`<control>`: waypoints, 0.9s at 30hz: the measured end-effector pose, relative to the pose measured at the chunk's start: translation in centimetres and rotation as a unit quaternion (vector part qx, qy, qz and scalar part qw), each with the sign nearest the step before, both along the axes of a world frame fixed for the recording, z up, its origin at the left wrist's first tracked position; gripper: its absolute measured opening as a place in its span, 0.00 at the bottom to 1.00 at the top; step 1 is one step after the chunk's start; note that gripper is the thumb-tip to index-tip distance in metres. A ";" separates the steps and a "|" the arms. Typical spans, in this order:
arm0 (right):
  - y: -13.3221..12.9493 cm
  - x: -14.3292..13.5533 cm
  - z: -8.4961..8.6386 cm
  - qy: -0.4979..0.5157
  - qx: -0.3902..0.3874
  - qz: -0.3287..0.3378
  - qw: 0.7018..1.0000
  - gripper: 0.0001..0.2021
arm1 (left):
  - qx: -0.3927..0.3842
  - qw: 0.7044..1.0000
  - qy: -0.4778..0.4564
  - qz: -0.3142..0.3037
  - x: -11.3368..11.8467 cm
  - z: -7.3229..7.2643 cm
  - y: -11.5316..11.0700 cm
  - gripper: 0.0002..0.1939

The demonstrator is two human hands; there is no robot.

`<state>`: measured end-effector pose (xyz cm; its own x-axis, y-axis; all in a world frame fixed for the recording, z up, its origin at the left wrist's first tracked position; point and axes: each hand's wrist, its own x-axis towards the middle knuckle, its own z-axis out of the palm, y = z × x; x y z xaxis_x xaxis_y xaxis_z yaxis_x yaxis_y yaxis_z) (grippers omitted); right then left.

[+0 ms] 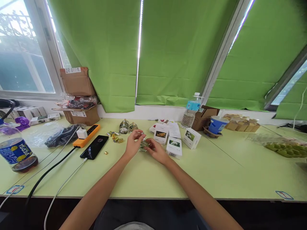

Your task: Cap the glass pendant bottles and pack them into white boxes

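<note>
Both hands meet around a small ornate glass jar (143, 146) on the green table (148, 182). My left hand (133, 142) is closed at the jar's top, its fingers pinched near a small clear tip. Low on the jar's right side, my right hand (155, 149) has its fingers wrapped against the glass. Two similar ornate jars, one larger (124, 126) and one smaller (132, 127), stand behind my left hand. Several gold and silver cylinders (116, 139) lie left of it. White boxes with flower pictures (174, 147) are close to my right hand.
A black phone (95, 147), an orange power strip (88, 134) with cables and a Pepsi bottle (18, 151) are on the left. A water bottle (189, 115), a blue cup (217, 125) and a third white box (192, 138) stand right. A tiny gold piece (106, 153) lies near the phone.
</note>
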<state>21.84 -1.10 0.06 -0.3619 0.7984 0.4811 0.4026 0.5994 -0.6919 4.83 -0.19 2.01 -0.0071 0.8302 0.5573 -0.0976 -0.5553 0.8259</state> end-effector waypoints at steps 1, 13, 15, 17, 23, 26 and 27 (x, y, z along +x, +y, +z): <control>0.0 0.0 0.0 0.000 -0.001 0.000 1.000 0.16 | -0.007 1.000 -0.013 -0.004 -0.1 -0.1 0.1 0.17; -0.4 -0.1 0.2 -0.009 -0.001 -0.010 1.000 0.18 | -0.051 0.995 -0.081 -0.001 -0.7 0.2 0.6 0.19; -0.6 -0.1 0.5 -0.015 0.008 -0.016 1.000 0.19 | -0.058 0.995 -0.081 0.007 -0.8 -0.2 0.8 0.19; -0.9 -0.1 0.8 -0.015 0.035 -0.025 0.999 0.20 | -0.073 0.993 -0.090 0.013 -0.9 -0.7 1.1 0.20; -1.1 -0.6 2.6 0.009 0.166 -0.075 0.983 0.17 | -0.100 0.986 -0.134 0.013 -0.4 -2.4 2.1 0.21; -0.4 -0.9 4.3 -0.011 0.200 -0.052 0.978 0.16 | -0.078 0.990 -0.111 0.026 -0.3 -2.9 2.3 0.20; -0.1 -1.0 5.0 -0.014 0.205 -0.043 0.978 0.15 | -0.067 0.992 -0.095 0.038 -0.3 -3.0 2.3 0.19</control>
